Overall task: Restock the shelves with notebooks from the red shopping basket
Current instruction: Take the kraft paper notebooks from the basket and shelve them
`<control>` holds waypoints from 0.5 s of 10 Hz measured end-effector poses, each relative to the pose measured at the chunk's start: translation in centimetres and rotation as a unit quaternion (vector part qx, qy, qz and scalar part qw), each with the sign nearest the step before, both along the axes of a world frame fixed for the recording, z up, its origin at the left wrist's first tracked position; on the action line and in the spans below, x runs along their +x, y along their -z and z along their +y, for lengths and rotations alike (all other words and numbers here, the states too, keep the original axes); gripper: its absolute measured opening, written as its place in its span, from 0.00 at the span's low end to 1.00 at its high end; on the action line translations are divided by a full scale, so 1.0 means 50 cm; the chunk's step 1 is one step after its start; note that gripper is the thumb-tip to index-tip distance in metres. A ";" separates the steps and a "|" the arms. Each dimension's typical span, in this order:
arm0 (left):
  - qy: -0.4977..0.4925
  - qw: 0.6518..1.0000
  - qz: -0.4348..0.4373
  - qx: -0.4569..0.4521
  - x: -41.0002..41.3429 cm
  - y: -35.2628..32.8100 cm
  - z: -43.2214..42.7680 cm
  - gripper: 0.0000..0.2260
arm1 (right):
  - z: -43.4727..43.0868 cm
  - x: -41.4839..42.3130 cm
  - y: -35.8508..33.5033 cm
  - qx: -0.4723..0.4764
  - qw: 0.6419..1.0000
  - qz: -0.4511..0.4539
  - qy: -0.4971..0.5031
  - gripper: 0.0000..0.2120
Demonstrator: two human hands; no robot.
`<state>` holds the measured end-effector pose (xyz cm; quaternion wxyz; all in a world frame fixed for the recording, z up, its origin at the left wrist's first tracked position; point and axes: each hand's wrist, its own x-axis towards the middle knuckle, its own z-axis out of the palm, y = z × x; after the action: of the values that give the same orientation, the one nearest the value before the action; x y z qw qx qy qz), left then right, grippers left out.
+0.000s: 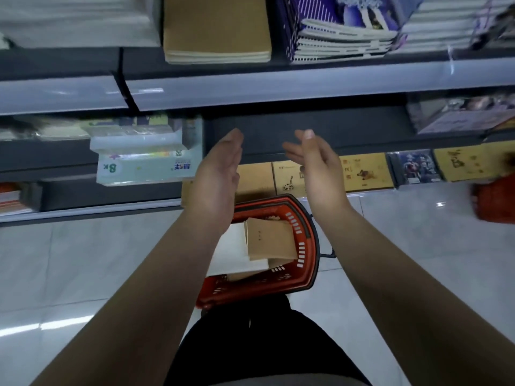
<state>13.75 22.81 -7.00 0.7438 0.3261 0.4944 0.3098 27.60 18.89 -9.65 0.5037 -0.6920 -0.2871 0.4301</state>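
Below the two raised hands, at lower centre of the frame, the red shopping basket [302, 246] sits on the tiled floor [418, 246] against the bottom shelf. It holds a brown notebook [269, 240] lying on top of white ones [237, 252]. The brown notebook's long axis runs roughly top to bottom in the frame, tilted slightly. The left hand [217, 174] and right hand [315, 162] are both empty, fingers straight and relaxed, palms facing each other with a moderate gap between them. They hang in front of a dark, unfilled stretch of the middle shelf [306, 126], well above the basket. The notebooks lie between the two forearms, so neither hand is clearly nearer; the left wrist overlaps the basket rim in the frame. Judgement: the next pick requires both hands to drop toward the bottom of the frame. A matching brown stack [217, 32] sits on the top shelf, upper centre.
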 end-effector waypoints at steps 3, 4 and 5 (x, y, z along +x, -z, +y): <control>-0.012 0.999 0.010 -0.046 0.015 0.163 -0.052 0.08 | -0.027 0.007 0.148 -0.062 0.997 -0.034 -0.024 0.08; -0.038 0.996 0.020 -0.076 0.025 0.229 -0.080 0.12 | -0.040 0.012 0.208 -0.089 0.995 -0.037 -0.035 0.10; -0.023 0.992 0.060 -0.110 0.028 0.271 -0.102 0.20 | -0.055 0.013 0.270 -0.116 0.991 -0.037 -0.048 0.10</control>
<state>15.14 17.71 -20.57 0.7365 0.2491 0.5767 0.2508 28.27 16.12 -23.14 0.3877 -0.7467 -0.2865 0.4582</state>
